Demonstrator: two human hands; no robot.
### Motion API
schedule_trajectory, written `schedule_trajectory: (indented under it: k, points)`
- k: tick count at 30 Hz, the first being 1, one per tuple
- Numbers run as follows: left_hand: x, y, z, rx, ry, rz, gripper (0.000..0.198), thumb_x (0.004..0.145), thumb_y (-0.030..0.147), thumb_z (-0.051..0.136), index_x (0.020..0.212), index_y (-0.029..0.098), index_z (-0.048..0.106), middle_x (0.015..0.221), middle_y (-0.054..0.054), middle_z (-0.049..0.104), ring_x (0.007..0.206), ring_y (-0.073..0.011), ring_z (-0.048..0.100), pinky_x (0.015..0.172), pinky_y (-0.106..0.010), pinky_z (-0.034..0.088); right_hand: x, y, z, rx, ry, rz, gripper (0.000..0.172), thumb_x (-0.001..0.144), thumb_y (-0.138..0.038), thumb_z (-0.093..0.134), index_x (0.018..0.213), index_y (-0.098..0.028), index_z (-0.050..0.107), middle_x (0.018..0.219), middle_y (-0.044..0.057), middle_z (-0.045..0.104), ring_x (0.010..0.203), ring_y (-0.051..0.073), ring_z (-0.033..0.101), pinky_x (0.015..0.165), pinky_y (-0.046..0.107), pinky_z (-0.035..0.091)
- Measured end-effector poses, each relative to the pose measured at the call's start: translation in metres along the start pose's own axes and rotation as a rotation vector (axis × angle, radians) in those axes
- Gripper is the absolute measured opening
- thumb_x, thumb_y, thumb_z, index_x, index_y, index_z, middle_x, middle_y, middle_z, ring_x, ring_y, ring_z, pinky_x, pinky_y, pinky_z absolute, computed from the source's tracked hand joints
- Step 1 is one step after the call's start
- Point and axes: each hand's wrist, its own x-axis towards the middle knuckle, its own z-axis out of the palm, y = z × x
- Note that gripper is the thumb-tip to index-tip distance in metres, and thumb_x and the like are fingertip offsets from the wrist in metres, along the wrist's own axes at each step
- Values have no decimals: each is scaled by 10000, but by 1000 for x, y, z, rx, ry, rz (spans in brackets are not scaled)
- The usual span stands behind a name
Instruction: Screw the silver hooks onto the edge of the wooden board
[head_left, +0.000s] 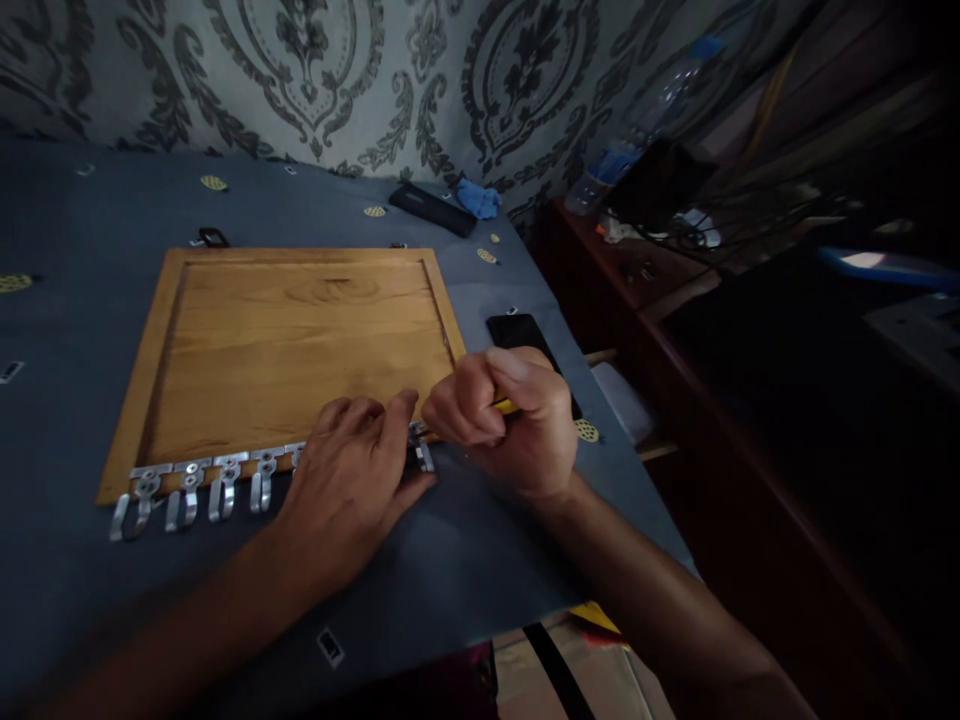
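black phone (pixel 525 333), blue cloth (pixel 478 200), plastic bottle (pixel 645 125), patterned wallpaper (pixel 337 70)

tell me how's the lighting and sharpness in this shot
Head view: dim overall, the right side nearly black; the wooden board is best lit; left hand and right hand are slightly soft; edges bend from the wide lens.

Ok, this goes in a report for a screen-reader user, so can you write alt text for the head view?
A person's left hand presses flat on a row of metal hooks along the near edge of a wooden panel, while the right hand grips a yellow-handled tool at the last hook. The panel lies on a blue-grey cloth.
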Motion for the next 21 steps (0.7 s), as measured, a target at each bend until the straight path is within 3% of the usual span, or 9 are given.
schedule_trajectory:
  k: [9,17,21]
  points:
    - [-1,-2,1,14,17,20,483,846,270,686,1241,144,437,948,-81,680,926,-298,631,864,-449,476,-1,3,-1,-9,-57,30,592,898,-451,579,433,-195,318,386,-77,265,357,49,214,411,239,225]
    - [-1,0,0,-2,-10,-22,578,824,296,730,1290,150,421,1021,-96,695,999,-306,626,898,-456,475,-11,-36,6,-161,232,-234,535,883,-349,581,440,-194,324,394,-65,233,354,57,222,400,231,259]
    - [-2,-2,-11,12,8,-32,590,840,344,728,1302,142,423,1070,-110,693,1013,-310,634,894,-458,483,-23,-32,-1,-227,371,-259,514,846,-378,598,419,-197,376,377,-54,268,351,62,240,394,249,213]
